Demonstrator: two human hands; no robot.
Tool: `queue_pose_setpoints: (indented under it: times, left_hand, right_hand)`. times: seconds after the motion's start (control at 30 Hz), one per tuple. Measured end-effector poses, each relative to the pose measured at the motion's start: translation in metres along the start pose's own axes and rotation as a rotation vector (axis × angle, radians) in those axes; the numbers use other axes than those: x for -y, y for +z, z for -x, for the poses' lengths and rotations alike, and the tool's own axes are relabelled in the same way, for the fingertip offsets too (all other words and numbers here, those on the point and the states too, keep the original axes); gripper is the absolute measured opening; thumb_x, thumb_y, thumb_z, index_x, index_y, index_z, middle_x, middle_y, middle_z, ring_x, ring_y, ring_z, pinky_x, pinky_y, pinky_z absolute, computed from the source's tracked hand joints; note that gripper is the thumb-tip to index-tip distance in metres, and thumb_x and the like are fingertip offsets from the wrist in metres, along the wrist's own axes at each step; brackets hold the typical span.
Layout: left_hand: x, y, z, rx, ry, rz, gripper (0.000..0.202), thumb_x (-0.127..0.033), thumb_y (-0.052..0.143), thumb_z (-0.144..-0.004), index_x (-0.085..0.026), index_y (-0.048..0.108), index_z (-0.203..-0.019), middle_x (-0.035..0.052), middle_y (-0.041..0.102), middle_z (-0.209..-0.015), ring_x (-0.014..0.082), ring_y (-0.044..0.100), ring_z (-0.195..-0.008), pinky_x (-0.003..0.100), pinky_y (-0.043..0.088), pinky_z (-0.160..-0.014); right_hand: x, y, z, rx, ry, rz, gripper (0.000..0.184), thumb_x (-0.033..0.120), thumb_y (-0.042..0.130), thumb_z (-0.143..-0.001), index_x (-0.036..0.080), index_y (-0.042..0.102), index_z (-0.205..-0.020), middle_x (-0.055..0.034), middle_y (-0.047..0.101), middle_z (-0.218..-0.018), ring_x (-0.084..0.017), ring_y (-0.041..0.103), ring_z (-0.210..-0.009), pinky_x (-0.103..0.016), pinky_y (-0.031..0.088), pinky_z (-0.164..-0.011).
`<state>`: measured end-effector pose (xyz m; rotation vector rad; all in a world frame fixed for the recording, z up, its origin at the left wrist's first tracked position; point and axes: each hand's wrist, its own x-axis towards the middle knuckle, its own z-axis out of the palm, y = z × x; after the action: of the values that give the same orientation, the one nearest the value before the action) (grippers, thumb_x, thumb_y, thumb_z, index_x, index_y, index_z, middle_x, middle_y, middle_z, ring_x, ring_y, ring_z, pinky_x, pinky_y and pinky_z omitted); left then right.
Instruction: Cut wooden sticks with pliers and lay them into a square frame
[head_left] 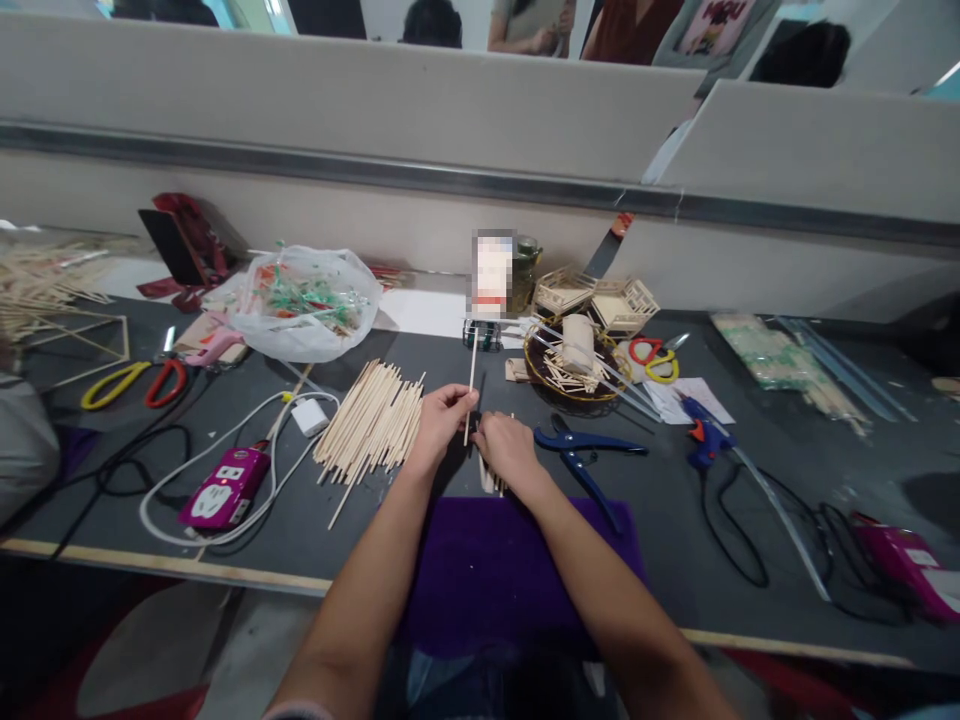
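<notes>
My left hand (444,425) pinches a thin wooden stick (473,365) between thumb and fingers. The stick stands nearly upright in view, its lower end beside my right hand. My right hand (510,452) is closed with curled fingers, just right of the left one; what its fingertips grip is hidden. Several short sticks (489,474) show beneath the right hand. A big pile of wooden sticks (375,420) lies left of my left hand. To the right of my right hand rest blue-handled cutters (585,441). A purple cloth (517,570) lies under my forearms.
Behind the hands stands a phone-like screen (491,275). A basket (534,375) of stick pieces is right of it. Scissors (655,359), a blue glue gun (705,430) and cables lie right. Left are a plastic bag (307,300), other scissors (135,385) and a magenta power strip (225,487).
</notes>
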<state>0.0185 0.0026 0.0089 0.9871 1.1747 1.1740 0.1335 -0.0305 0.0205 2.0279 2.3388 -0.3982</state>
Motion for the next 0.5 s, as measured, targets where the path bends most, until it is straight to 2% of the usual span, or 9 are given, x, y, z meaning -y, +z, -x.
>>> queue_pose_setpoints:
  times: [0.13, 0.33, 0.4, 0.5]
  left_hand:
    - [0.000, 0.001, 0.000, -0.001, 0.036, 0.005, 0.036, -0.046, 0.077, -0.060, -0.014, 0.065, -0.071, -0.0058, 0.049, -0.050, 0.0056, 0.040, -0.044, 0.018, 0.034, -0.043]
    - [-0.001, 0.001, 0.000, -0.036, 0.089, 0.044, 0.034, -0.044, 0.077, -0.061, -0.015, 0.066, -0.073, -0.0054, 0.052, -0.053, 0.0054, 0.042, -0.044, 0.018, 0.035, -0.043]
    - [-0.003, 0.001, 0.000, -0.068, 0.105, 0.072, 0.034, -0.044, 0.077, -0.061, -0.015, 0.066, -0.075, -0.0055, 0.052, -0.053, 0.0053, 0.043, -0.044, 0.018, 0.035, -0.043]
    - [-0.007, 0.000, 0.001, -0.104, 0.076, 0.160, 0.031, -0.042, 0.075, -0.063, -0.016, 0.062, -0.075, -0.0056, 0.052, -0.055, 0.0048, 0.043, -0.044, 0.017, 0.035, -0.043]
  right_hand:
    - [0.006, 0.005, -0.005, 0.067, 0.025, -0.040, 0.024, 0.025, 0.044, -0.092, 0.016, 0.065, -0.100, -0.0138, 0.072, -0.098, -0.024, 0.068, -0.092, -0.029, 0.046, -0.073]
    - [0.013, 0.008, -0.004, -0.041, -0.039, -0.073, 0.025, 0.024, 0.052, -0.083, 0.013, 0.066, -0.101, -0.0153, 0.072, -0.096, -0.025, 0.068, -0.086, -0.029, 0.044, -0.071]
    - [0.008, 0.002, -0.003, -0.070, -0.020, -0.133, 0.022, 0.027, 0.054, -0.081, 0.016, 0.067, -0.095, -0.0125, 0.072, -0.092, -0.024, 0.068, -0.083, -0.029, 0.043, -0.069]
    - [-0.015, -0.012, -0.002, -0.117, 0.068, -0.270, 0.015, 0.028, 0.055, -0.079, 0.019, 0.066, -0.082, -0.0061, 0.071, -0.082, -0.021, 0.066, -0.078, -0.027, 0.041, -0.066]
